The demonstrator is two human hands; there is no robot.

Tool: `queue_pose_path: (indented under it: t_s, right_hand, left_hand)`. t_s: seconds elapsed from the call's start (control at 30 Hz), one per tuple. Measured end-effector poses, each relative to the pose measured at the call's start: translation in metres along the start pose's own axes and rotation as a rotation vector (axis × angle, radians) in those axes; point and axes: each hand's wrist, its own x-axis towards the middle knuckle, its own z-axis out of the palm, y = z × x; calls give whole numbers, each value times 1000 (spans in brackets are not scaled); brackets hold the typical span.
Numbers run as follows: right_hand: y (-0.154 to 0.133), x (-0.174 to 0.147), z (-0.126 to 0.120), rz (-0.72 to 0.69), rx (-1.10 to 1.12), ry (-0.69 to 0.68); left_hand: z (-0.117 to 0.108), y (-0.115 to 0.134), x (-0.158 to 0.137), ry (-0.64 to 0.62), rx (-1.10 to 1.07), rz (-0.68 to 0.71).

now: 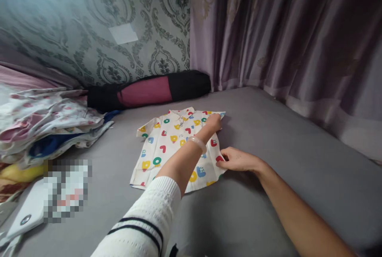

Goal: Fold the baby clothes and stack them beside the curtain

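Observation:
A small white short-sleeved shirt point(174, 137) with colourful letter prints lies spread face up on the grey bed sheet, its collar pointing away from me. My left hand point(214, 122) reaches across it, fingers closed on the sleeve at the right; part of that sleeve is hidden under the hand. A pale bangle point(197, 144) circles my left wrist, above a white knitted cuff. My right hand point(237, 159) pinches the shirt's right side edge near the hem between thumb and fingers. My left forearm covers part of the shirt's lower front.
Folded clothes point(50, 121) are piled at the left. Near them lie a white flat object point(32, 205) and a pixelated patch. A black and dark pink long roll point(146, 90) rests against the patterned wall. Purple curtains point(283, 30) hang along the right of the grey sheet point(286, 129).

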Motion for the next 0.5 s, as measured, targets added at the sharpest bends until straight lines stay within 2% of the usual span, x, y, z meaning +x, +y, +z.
queue_pose_path:
  t_s: [0.1, 0.27, 0.37, 0.5]
  right_hand:
    - [2, 0, 0, -11, 70, 10]
    - [-1, 0, 2, -14, 108, 16]
    - [-7, -2, 2, -1, 79, 21]
    - [-11, -3, 4, -10, 139, 11]
  left_hand:
    - [-9, -18, 1, 66, -156, -57]
    - [-26, -55, -12, 292, -678, -181]
    - [-35, -72, -27, 368, -812, -156]
    - [-40, -87, -43, 393, -955, -144]
